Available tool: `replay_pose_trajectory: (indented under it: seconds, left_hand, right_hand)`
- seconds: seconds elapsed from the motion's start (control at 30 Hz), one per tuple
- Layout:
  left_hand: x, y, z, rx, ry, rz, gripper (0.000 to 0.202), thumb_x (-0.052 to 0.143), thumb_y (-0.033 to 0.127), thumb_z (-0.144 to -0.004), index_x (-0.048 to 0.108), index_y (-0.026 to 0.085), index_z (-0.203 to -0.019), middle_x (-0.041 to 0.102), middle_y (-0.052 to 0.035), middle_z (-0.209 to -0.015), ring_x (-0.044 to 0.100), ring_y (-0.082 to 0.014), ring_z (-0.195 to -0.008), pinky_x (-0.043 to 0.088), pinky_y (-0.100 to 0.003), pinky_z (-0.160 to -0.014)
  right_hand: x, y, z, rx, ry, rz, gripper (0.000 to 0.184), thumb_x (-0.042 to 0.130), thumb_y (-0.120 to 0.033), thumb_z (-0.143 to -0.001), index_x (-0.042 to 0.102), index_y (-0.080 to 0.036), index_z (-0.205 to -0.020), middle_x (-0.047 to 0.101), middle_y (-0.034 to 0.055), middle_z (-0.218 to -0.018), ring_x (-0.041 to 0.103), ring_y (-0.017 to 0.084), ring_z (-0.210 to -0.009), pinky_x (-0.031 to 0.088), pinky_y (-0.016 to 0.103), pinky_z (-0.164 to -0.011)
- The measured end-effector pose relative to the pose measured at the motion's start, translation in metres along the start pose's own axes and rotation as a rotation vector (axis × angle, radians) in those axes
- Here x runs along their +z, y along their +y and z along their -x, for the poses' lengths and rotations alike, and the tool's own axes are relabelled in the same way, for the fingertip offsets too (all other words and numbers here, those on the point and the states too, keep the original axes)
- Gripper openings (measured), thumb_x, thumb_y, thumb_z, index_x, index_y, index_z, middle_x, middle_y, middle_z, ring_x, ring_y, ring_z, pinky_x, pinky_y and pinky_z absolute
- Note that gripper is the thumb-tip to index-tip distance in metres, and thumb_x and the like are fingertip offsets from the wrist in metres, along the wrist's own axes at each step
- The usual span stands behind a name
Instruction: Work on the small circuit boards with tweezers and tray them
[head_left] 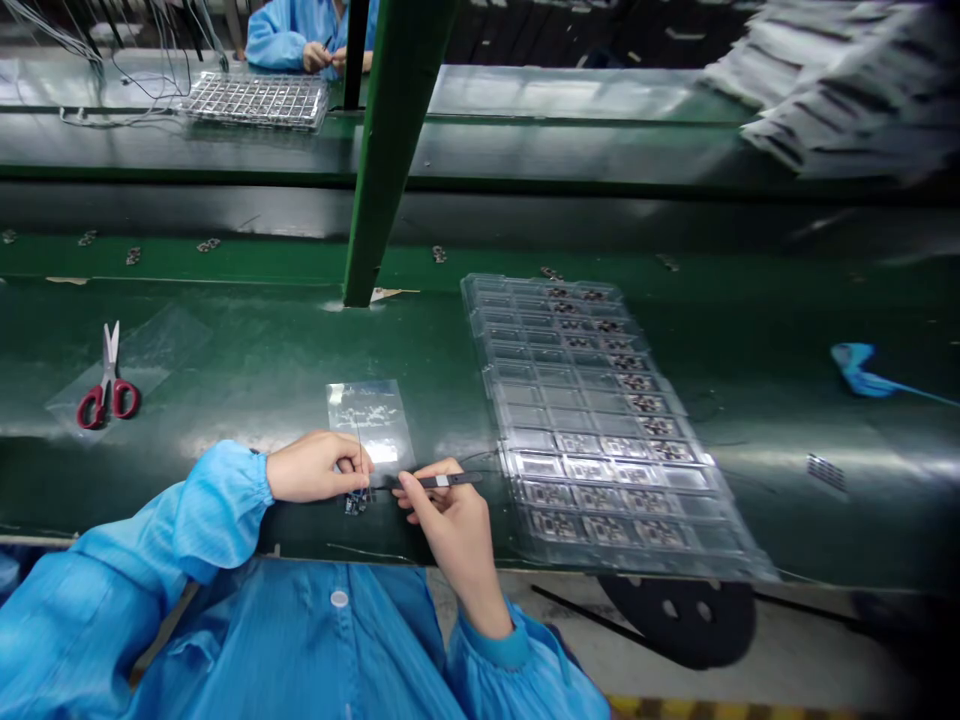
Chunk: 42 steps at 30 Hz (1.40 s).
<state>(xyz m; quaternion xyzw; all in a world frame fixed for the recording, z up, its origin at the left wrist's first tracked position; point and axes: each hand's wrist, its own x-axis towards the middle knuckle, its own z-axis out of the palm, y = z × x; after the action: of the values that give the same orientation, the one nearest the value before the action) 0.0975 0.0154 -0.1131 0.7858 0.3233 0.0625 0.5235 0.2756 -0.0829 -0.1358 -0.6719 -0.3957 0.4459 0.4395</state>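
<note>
My left hand [324,467] is closed, thumb and fingers pinched at a small circuit board [357,501] low over the green bench. A thin dark wire rises past those fingers. In my right hand [455,515] is a pair of dark tweezers [450,481], gripped like a pen, its tip pointing left at the board. Whether the tip touches the board is too small to tell. Just behind both hands lies a clear plastic bag [367,405] with white marks. To the right, a clear compartment tray [551,395] holds several small boards in its cells.
Red-handled scissors [109,385] rest on a clear sheet at left. A green post [390,150] stands beyond my hands. Small parts [439,254] dot the back strip. A blue strap [862,370] lies far right. Across the line, another person's hands [318,57] work near a tray [255,100].
</note>
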Motion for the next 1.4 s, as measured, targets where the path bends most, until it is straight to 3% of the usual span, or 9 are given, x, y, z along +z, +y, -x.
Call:
replay_pose_trajectory:
  seconds: [0.23,0.5,0.73,0.9,1.1,1.3,1.4]
  left_hand:
    - [0.0,-0.001,0.0,0.003,0.001,0.004,0.014,0.06,0.018,-0.08,0.058,0.015,-0.067,0.068,-0.0035,-0.092,0.062,-0.0116,-0.074,0.049,-0.021,-0.07]
    - [0.0,-0.002,-0.002,-0.01,-0.001,0.002,0.011,0.061,0.02,-0.08,0.061,0.014,-0.07,0.07,-0.0032,-0.092,0.063,-0.0116,-0.075,0.049,-0.021,-0.071]
    - [-0.001,-0.003,-0.001,-0.015,-0.003,-0.018,0.011,0.062,0.021,-0.08,0.062,0.014,-0.072,0.07,-0.0033,-0.096,0.063,-0.0111,-0.074,0.048,-0.021,-0.072]
    - [0.0,-0.004,0.0,-0.014,0.001,-0.004,0.011,0.062,0.021,-0.079,0.061,0.014,-0.07,0.07,-0.003,-0.095,0.063,-0.0113,-0.074,0.048,-0.021,-0.072]
    - [0.0,-0.003,0.0,-0.024,-0.003,0.0,0.011,0.062,0.021,-0.08,0.062,0.014,-0.071,0.07,-0.0035,-0.095,0.063,-0.0122,-0.075,0.048,-0.021,-0.072]
    - [-0.002,-0.001,-0.001,-0.062,-0.012,0.03,0.009,0.063,0.02,-0.079,0.064,0.013,-0.073,0.071,-0.0041,-0.096,0.063,-0.012,-0.075,0.047,-0.021,-0.073]
    - [-0.003,0.0,0.0,-0.132,-0.032,0.129,0.011,0.062,0.023,-0.079,0.066,0.013,-0.078,0.07,-0.0028,-0.082,0.06,-0.0104,-0.064,0.047,-0.021,-0.064]
  right_hand:
    - [0.002,0.0,-0.001,0.025,0.004,-0.033,0.038,0.071,-0.054,-0.072,0.056,-0.019,-0.075,0.07,0.0054,-0.061,0.07,0.023,-0.059,0.054,0.026,-0.047]
    - [-0.005,0.001,-0.002,0.02,0.054,-0.286,0.042,0.077,-0.053,-0.065,0.053,-0.019,-0.072,0.068,0.0031,-0.055,0.066,0.02,-0.05,0.055,0.028,-0.05]
    - [0.001,0.003,0.0,-0.036,0.042,0.011,0.037,0.07,-0.054,-0.073,0.056,-0.019,-0.074,0.07,0.0051,-0.062,0.07,0.022,-0.059,0.054,0.029,-0.054]
    - [0.002,0.002,-0.001,-0.032,0.009,0.028,0.038,0.07,-0.055,-0.073,0.056,-0.02,-0.075,0.071,0.0063,-0.064,0.07,0.023,-0.06,0.055,0.03,-0.056]
    - [0.002,0.0,-0.003,0.02,0.026,-0.11,0.041,0.075,-0.054,-0.066,0.056,-0.019,-0.073,0.07,0.0042,-0.06,0.07,0.022,-0.059,0.055,0.029,-0.055]
    - [0.0,0.006,0.0,-0.02,0.067,-0.37,0.035,0.077,-0.045,-0.067,0.055,-0.018,-0.072,0.066,0.0002,-0.056,0.064,0.016,-0.05,0.054,0.027,-0.053]
    - [0.002,0.009,0.004,-0.047,0.125,-0.41,0.033,0.077,-0.043,-0.069,0.056,-0.018,-0.073,0.066,-0.0003,-0.058,0.064,0.015,-0.052,0.053,0.026,-0.053]
